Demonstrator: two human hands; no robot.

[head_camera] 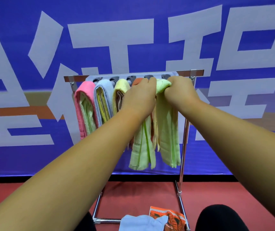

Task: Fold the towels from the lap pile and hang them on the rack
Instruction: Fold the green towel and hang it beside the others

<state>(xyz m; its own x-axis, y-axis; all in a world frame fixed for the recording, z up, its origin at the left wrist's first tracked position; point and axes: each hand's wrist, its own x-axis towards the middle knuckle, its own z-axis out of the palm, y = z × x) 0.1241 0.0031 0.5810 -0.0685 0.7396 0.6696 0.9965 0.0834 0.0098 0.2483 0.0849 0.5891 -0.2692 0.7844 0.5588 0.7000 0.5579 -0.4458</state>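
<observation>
A metal towel rack (184, 135) stands before me with several pegs along its top bar. A pink towel (83, 104), a light blue towel (102, 97), a yellow towel (120, 88) and an orange towel (137, 80) hang folded over the pegs. A light green towel (166, 127) drapes over the rightmost peg, both ends hanging down. My left hand (140, 95) and my right hand (180, 92) both grip its top fold on the peg. On my lap lie a pale blue towel (141, 222) and an orange patterned towel (171, 217).
A blue banner with large white characters (50, 64) fills the background behind the rack. The floor (141, 194) is red. The rack's base bars (106, 220) run along the floor near my knees (220, 217).
</observation>
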